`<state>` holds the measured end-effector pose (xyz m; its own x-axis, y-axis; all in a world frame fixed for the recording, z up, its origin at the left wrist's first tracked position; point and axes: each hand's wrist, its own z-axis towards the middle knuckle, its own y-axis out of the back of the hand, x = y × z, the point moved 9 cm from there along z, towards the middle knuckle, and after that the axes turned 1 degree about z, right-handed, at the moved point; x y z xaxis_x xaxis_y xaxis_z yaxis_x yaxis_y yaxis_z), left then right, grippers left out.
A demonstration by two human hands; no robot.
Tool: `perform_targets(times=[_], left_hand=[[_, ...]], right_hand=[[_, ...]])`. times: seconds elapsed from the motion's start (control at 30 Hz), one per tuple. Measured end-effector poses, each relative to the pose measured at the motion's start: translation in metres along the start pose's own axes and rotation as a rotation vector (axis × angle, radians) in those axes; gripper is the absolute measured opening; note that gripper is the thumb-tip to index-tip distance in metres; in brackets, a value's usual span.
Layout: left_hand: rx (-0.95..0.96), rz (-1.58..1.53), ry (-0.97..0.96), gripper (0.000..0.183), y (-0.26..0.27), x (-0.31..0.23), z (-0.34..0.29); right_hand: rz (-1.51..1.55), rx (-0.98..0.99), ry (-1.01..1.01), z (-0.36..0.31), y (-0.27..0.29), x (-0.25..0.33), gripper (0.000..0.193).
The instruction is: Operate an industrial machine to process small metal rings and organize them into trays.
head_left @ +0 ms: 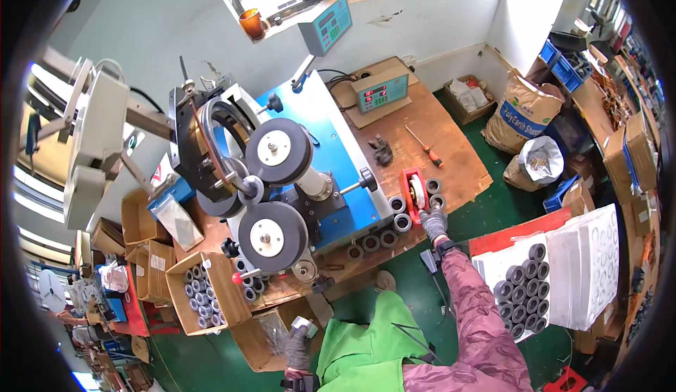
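Note:
My left hand [298, 353], in a grey knitted glove, is closed around a small pale ring-shaped piece [304, 325] at the lower middle, above an open carton. My right hand [435, 226], gloved the same way, reaches to the table's near right edge. Its fingers are drawn together beside a red tape dispenser [407, 189] and against a dark grey ring [437, 201]; what they pinch is hidden. Another dark ring [433, 185] sits just beyond, and more [402, 223] stand by the dispenser and along the table edge.
A blue-topped machine [338, 181] with black rollers [273, 240] fills the middle. Behind it are a digital control box [382, 94] and a screwdriver [424, 147]. A carton [236, 300] of silvery rings stands left; dark rings [519, 295] lie on a white sheet at right.

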<state>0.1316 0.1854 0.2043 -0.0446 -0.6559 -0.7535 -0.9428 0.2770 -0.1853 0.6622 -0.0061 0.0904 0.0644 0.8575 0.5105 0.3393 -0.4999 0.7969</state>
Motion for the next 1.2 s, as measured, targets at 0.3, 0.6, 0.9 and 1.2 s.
perform_targets(times=[0.3,0.6,0.9,1.2], left_hand=[[-0.106,-0.026,-0.020,0.040,-0.006,0.000,-0.007],[-0.061,0.053,0.025,0.037,-0.042,-0.003,0.006],[-0.003,0.125,0.050,0.036,-0.060,-0.005,0.007],[-0.040,0.102,0.043,0.037,-0.047,-0.005,-0.002]], right_hand=[[0.333,-0.003,-0.071,0.029,-0.024,-0.013,0.037],[0.646,0.452,-0.310,-0.076,0.008,-0.016,0.020],[0.724,0.503,-0.459,-0.066,-0.043,-0.065,0.015],[0.525,0.440,-0.493,-0.046,-0.047,-0.059,0.049]])
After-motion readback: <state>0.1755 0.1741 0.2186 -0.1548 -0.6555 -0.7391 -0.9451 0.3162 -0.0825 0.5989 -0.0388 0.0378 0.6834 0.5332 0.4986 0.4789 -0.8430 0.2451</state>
